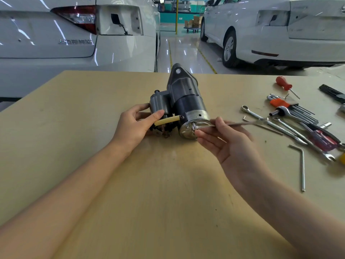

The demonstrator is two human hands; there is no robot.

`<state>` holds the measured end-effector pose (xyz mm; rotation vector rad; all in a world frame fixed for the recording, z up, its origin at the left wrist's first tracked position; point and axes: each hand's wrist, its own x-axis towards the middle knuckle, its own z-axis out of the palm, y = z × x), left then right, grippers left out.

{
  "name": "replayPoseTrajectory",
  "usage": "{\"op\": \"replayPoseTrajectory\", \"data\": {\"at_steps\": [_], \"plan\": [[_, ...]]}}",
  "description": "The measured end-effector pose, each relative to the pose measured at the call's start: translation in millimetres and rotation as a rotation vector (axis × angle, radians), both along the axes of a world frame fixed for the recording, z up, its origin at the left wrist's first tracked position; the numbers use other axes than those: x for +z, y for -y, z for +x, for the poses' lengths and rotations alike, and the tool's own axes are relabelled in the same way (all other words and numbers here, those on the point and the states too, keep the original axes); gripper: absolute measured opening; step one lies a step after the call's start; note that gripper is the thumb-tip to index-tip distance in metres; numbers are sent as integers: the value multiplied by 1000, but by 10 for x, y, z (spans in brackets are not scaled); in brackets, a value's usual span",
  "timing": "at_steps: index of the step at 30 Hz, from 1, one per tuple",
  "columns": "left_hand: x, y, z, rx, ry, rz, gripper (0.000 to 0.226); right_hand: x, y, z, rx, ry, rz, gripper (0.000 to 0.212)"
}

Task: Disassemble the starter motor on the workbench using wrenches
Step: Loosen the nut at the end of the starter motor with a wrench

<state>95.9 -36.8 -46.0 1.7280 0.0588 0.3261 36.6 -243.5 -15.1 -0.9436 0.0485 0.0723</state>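
Note:
A dark grey starter motor lies on the wooden workbench, its shiny end cap facing me. My left hand grips the solenoid side, thumb near a yellow sleeved lead. My right hand pinches a slim silver wrench between thumb and fingers. The wrench head sits on a bolt at the end cap, its handle pointing right.
Loose tools lie at the right: combination wrenches, a ratchet, a hex key set, a red screwdriver, a long hex key. Two white cars stand beyond the bench's far edge.

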Motion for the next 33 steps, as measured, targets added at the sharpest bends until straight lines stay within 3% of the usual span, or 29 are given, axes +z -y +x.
{"op": "replayPoseTrajectory", "data": {"at_steps": [4, 8, 10, 13, 15, 18, 20, 25, 27, 29, 33], "plan": [[15, 7, -19, -13, -1, 11, 59, 73, 9, -3, -67, 254, -369, 8], [31, 8, -37, -29, -14, -23, 67, 106, -106, -5, -196, 774, -1141, 9], [27, 12, -37, -29, -17, -22, 74, 95, -200, -21, -163, 983, -1443, 12], [25, 14, -29, -21, -27, -27, 76, 15, -299, -49, -47, 1138, -1892, 2], [20, 18, -25, -22, -27, -16, 77, -6, -291, -65, -69, 1162, -2014, 12], [12, 9, -24, -13, -29, -14, 76, -27, -217, -124, -92, 1234, -1818, 10], [18, 4, -26, -16, -31, -24, 75, -54, -185, -190, -58, 1099, -1514, 20], [23, 17, -30, -33, -16, -52, 60, -19, -116, -125, 49, 87, -372, 25], [15, 15, -25, -28, -11, -61, 50, -5, -91, -64, 43, -197, -29, 27], [13, 11, -21, -27, -13, -62, 47, -13, -76, -32, 7, -277, 96, 28], [13, 6, -10, -29, -12, -61, 51, -17, -95, -27, -9, -242, 166, 28]]}}
